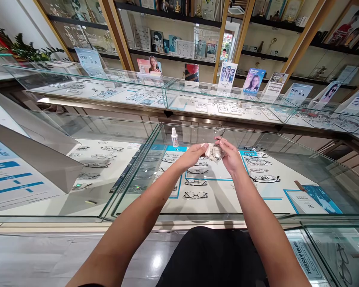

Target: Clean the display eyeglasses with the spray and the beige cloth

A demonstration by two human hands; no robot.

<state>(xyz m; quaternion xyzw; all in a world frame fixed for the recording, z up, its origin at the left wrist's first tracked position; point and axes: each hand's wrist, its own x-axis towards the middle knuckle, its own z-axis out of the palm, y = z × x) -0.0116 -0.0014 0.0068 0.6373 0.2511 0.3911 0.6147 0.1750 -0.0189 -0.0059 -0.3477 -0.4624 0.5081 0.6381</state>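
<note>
Above the glass display case, my left hand [192,155] pinches a crumpled pale cloth [210,151], its fingers closed on the left side of it. My right hand [231,156] grips a pair of thin-framed eyeglasses [219,132]. One lens stands up above my fingers, and the other lies against the cloth between the hands. Parts of the frame are hidden by the fingers and cloth. A white spray bottle [174,138] stands upright on the glass, left of and behind my hands.
Under the glass of the near case [218,214], several eyeglasses [195,195] lie in rows. Large folded cards [20,171] stand at the left. Behind runs a second glass counter [167,99] topped with upright signs [227,77], with shelves beyond.
</note>
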